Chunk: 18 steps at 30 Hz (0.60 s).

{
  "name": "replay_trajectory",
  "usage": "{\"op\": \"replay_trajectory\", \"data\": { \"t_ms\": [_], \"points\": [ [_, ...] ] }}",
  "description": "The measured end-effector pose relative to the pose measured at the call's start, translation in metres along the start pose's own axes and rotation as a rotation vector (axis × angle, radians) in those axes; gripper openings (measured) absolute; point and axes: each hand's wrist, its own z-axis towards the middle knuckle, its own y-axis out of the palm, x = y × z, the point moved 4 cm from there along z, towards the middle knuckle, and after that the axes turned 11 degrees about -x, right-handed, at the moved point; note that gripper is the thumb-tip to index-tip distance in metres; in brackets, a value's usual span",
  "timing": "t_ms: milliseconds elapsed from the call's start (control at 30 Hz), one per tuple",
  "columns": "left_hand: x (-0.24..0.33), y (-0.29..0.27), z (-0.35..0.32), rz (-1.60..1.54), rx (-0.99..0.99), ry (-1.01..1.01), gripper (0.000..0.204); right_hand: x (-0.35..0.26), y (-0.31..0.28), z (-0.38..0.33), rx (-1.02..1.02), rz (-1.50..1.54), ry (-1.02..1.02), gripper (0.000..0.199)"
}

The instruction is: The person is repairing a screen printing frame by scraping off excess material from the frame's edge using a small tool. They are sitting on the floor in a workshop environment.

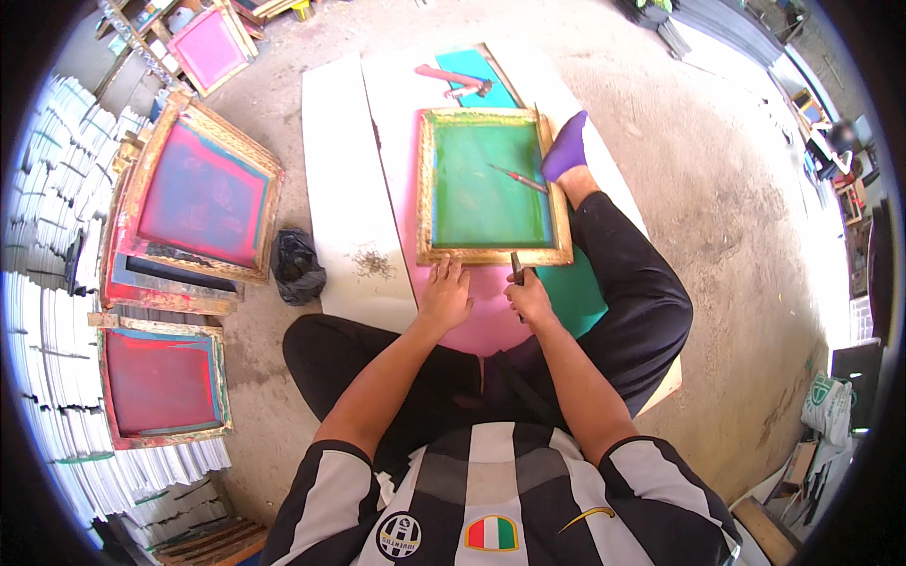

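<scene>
A wooden screen-printing frame (559, 219) with green mesh (481, 212) lies flat before me. My left hand (445, 297) rests at its near edge, fingers stretched out with the tips on the wood. In my right hand (531, 298) is a dark, narrow hand tool (517, 268), its upper end at the frame's near bar; its exact kind does not show. On the mesh lies a thin screwdriver (519, 177) with a red handle. Beyond the frame is a red-handled hammer (455, 79). My purple-socked foot (567, 149) touches the frame's right side.
White boards (344, 170) lie under and left of the frame, with a pile of small bits (373, 263). Further left sit a black plastic bag (297, 268) and more framed screens (203, 193) leaning by stacked white sheets (57, 340). Pink and teal sheets (578, 292) surround my work.
</scene>
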Motion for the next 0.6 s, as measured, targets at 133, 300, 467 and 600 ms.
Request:
{"op": "replay_trajectory", "data": {
  "t_ms": [133,300,467,600],
  "points": [
    [-0.035,0.012,0.015,0.137,0.200,0.009,0.062,-0.011,0.018,-0.001,-0.050,-0.066,-0.045,0.027],
    [-0.061,0.032,0.038,0.067,0.032,-0.104,0.050,-0.038,0.040,-0.038,-0.113,0.002,0.017,0.022],
    [-0.071,0.042,0.065,0.077,0.086,-0.082,0.042,-0.058,0.043,-0.067,-0.087,-0.007,-0.023,0.019],
    [-0.073,0.054,0.076,-0.009,0.151,-0.033,0.042,-0.065,0.042,-0.072,-0.090,0.065,-0.004,0.020]
  ]
}}
